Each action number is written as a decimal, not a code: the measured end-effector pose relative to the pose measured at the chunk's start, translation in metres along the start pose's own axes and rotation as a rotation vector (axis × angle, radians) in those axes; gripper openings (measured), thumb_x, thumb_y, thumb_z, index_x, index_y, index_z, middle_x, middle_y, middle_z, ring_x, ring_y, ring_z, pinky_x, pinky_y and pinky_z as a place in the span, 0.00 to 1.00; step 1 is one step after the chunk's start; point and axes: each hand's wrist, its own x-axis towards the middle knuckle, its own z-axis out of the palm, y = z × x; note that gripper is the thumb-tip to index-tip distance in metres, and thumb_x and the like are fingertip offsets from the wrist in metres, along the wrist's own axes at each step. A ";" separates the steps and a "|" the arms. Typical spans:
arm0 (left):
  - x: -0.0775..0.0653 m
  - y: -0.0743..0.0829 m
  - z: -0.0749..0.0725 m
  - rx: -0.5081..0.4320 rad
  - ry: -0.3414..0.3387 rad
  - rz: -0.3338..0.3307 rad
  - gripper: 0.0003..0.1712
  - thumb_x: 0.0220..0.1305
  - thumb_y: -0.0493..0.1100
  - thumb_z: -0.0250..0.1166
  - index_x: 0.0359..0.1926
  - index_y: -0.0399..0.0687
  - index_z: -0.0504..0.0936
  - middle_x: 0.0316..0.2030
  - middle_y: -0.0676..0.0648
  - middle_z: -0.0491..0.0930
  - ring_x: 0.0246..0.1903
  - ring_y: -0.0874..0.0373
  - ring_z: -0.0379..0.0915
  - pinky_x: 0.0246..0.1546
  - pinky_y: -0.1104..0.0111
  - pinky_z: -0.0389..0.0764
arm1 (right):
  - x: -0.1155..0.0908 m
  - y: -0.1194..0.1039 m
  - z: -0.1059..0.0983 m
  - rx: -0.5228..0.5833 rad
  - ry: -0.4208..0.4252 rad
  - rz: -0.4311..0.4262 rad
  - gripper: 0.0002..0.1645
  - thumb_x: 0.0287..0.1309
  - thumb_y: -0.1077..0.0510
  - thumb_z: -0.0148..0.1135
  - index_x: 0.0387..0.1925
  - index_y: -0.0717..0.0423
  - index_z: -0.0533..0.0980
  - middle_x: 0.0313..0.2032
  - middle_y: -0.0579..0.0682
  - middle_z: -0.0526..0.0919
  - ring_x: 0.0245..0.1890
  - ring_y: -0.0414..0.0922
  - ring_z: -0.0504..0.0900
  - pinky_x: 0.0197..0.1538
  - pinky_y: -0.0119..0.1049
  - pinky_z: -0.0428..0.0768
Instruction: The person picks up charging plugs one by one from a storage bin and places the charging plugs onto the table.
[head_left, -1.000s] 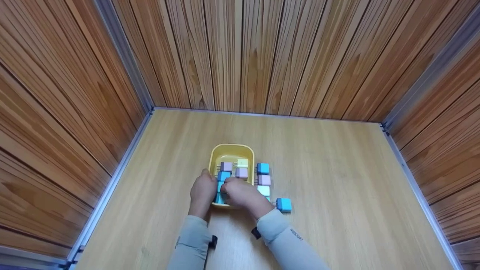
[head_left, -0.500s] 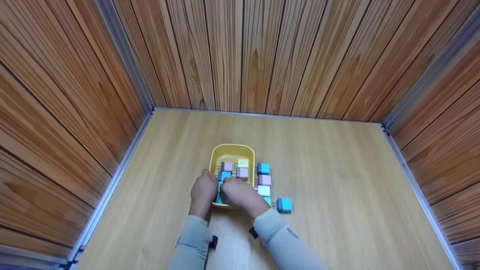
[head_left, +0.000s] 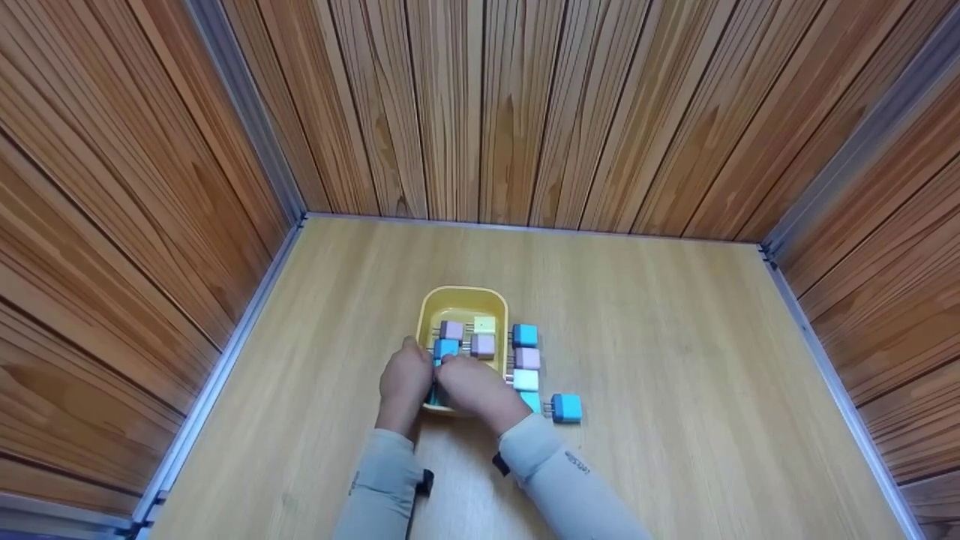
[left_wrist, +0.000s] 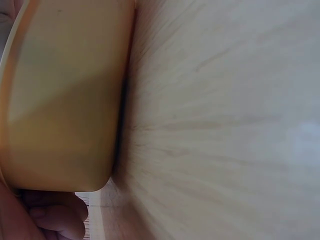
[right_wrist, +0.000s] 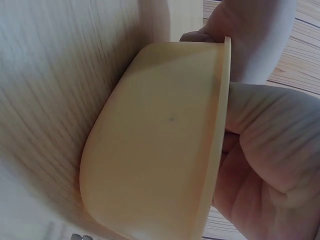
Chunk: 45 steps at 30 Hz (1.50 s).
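A yellow plastic tub (head_left: 463, 300) stands on the table with several plug-shaped charger blocks in it, each with two prongs. My left hand (head_left: 406, 382) grips the tub's left rim; its curled fingers (left_wrist: 62, 212) show against the wall in the left wrist view. My right hand (head_left: 476, 386) reaches over the near right rim into the tub, fingertips down among blue blocks. In the right wrist view the tub wall hides those fingertips, so I cannot tell what they hold. Ahead of them are a blue charger (head_left: 446, 349), two lilac ones, including one lilac charger (head_left: 483, 346), and a pale yellow charger (head_left: 484, 325).
Right of the tub, a blue charger (head_left: 525, 335), a pink charger (head_left: 527, 358), a white charger (head_left: 526, 380) and a turquoise charger (head_left: 531, 401) form a column. Another blue charger (head_left: 567, 408) lies farther right. Wood-panelled walls (head_left: 510, 150) enclose the table's back and sides.
My right hand has shifted slightly left and forward inside the tub, covering more of the blue blocks there and exposing more of the turquoise charger outside. The left hand keeps its place.
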 end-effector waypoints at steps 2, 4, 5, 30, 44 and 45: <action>0.000 0.000 0.000 0.002 0.002 -0.004 0.21 0.77 0.48 0.44 0.58 0.41 0.73 0.37 0.42 0.81 0.34 0.48 0.76 0.36 0.56 0.77 | 0.001 0.000 0.000 0.018 -0.007 0.013 0.10 0.63 0.61 0.68 0.46 0.52 0.83 0.36 0.49 0.84 0.33 0.43 0.79 0.42 0.37 0.82; 0.001 0.001 0.000 0.004 0.000 -0.012 0.20 0.77 0.49 0.44 0.57 0.41 0.73 0.37 0.43 0.81 0.34 0.48 0.76 0.36 0.56 0.77 | 0.001 0.000 0.001 0.039 -0.016 0.022 0.10 0.64 0.61 0.67 0.47 0.52 0.83 0.37 0.50 0.84 0.34 0.44 0.79 0.43 0.37 0.82; 0.001 0.001 0.000 0.004 -0.001 -0.015 0.20 0.77 0.49 0.45 0.57 0.42 0.73 0.38 0.43 0.81 0.34 0.48 0.76 0.36 0.56 0.77 | 0.002 0.000 0.001 0.043 -0.020 0.023 0.10 0.64 0.61 0.67 0.47 0.52 0.83 0.38 0.50 0.84 0.34 0.44 0.79 0.43 0.38 0.82; 0.000 -0.001 0.001 -0.008 0.004 0.010 0.24 0.78 0.50 0.43 0.62 0.41 0.72 0.41 0.41 0.83 0.37 0.48 0.79 0.38 0.54 0.79 | 0.005 -0.002 0.005 0.045 -0.031 0.063 0.10 0.66 0.62 0.63 0.47 0.54 0.83 0.39 0.51 0.84 0.32 0.44 0.78 0.41 0.38 0.82; 0.000 -0.003 0.001 0.015 0.039 0.063 0.24 0.76 0.49 0.42 0.60 0.39 0.73 0.40 0.39 0.84 0.39 0.44 0.83 0.38 0.50 0.80 | 0.006 -0.002 0.008 -0.005 0.021 0.024 0.07 0.64 0.62 0.64 0.42 0.53 0.84 0.36 0.50 0.85 0.30 0.42 0.79 0.38 0.36 0.82; -0.001 -0.003 0.001 0.021 0.044 0.070 0.24 0.76 0.48 0.42 0.59 0.38 0.74 0.40 0.39 0.85 0.39 0.44 0.83 0.37 0.50 0.80 | 0.006 -0.002 0.008 -0.010 0.026 0.019 0.07 0.63 0.62 0.65 0.42 0.53 0.84 0.36 0.50 0.85 0.30 0.42 0.79 0.38 0.36 0.83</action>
